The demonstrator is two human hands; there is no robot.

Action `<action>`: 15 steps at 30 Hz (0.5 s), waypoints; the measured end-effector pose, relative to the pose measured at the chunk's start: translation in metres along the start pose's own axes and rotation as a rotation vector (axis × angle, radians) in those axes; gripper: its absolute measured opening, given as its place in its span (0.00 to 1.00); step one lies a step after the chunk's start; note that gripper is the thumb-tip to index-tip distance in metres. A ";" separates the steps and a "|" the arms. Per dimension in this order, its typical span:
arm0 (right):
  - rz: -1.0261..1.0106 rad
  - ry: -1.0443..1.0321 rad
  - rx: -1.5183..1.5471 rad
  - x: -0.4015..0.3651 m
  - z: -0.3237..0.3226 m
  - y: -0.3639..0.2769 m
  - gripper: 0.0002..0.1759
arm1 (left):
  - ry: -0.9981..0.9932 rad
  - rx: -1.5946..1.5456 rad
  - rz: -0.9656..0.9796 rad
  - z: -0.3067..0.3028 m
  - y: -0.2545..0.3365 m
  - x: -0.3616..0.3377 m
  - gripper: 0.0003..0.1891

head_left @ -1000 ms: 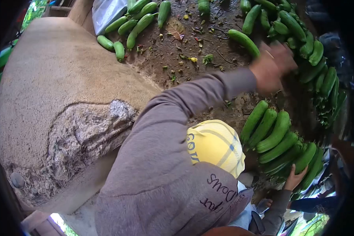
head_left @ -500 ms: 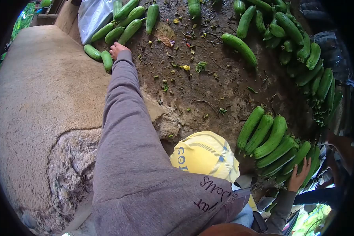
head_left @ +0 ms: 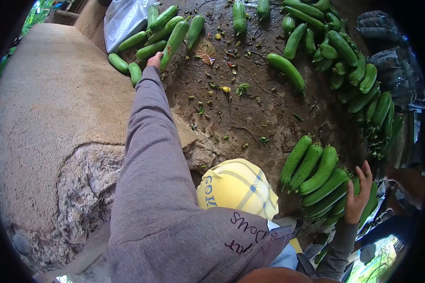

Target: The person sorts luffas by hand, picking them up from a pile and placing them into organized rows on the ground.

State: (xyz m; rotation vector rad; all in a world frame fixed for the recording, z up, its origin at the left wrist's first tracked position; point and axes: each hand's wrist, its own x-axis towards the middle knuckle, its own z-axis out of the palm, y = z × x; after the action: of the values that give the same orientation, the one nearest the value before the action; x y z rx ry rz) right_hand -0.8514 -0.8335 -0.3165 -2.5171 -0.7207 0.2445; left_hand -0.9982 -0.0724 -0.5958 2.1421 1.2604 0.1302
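At the upper left my left hand (head_left: pixel 155 60) is closed round the lower end of a green luffa gourd (head_left: pixel 175 40), which tilts up and to the right. Close by lie other luffas, among them a short one (head_left: pixel 135 73) beside my wrist and another (head_left: pixel 195 31) just right of the held one. My right hand (head_left: pixel 359 194) is at the lower right, fingers spread and pointing up, holding nothing. It overlaps a row of luffas (head_left: pixel 318 170) laid side by side on the ground.
A curved concrete ledge (head_left: pixel 56 94) runs down the left. A clear plastic bag (head_left: pixel 123 23) lies at the top left. Along the right side is a long heap of luffas (head_left: pixel 344 47), with dark wrapped bundles (head_left: pixel 394 66) behind. Another person's arm (head_left: pixel 406 181) shows at the right edge.
My left hand has shifted slightly right, and the luffa in it now stands out from the others. My right hand has risen from the row, its fingers spreading wider.
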 end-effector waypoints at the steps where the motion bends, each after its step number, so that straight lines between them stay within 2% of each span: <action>1: -0.007 0.002 0.004 -0.002 -0.002 -0.003 0.20 | -0.108 -0.184 -0.070 0.003 0.004 0.002 0.19; 3: 0.018 -0.007 0.082 -0.010 -0.006 -0.007 0.20 | -0.338 -0.548 -0.202 -0.001 0.065 -0.031 0.19; 6: 0.030 -0.002 0.096 -0.019 -0.010 -0.012 0.19 | -0.522 -0.625 -0.070 0.014 0.109 -0.035 0.20; 7: 0.030 -0.005 0.073 -0.020 -0.012 -0.012 0.19 | -0.547 -0.613 -0.131 0.023 0.119 -0.030 0.20; 10: 0.012 0.015 0.055 -0.019 -0.016 -0.017 0.19 | -0.646 -0.614 0.002 0.055 0.163 -0.035 0.20; 11: -0.001 0.021 0.054 -0.018 -0.017 -0.017 0.18 | -0.686 -0.491 0.027 0.055 0.184 -0.043 0.20; 14: -0.026 0.061 0.057 -0.011 -0.020 -0.028 0.19 | -0.790 -0.446 0.174 0.070 0.244 -0.077 0.20; 15: -0.041 0.078 0.056 -0.006 -0.019 -0.032 0.19 | -0.791 -0.391 0.300 0.077 0.259 -0.085 0.20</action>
State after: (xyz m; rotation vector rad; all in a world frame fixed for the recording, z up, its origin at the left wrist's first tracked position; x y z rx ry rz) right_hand -0.8654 -0.8213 -0.2835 -2.4420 -0.7233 0.1497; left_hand -0.8198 -0.2649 -0.4894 1.7415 0.4122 -0.2992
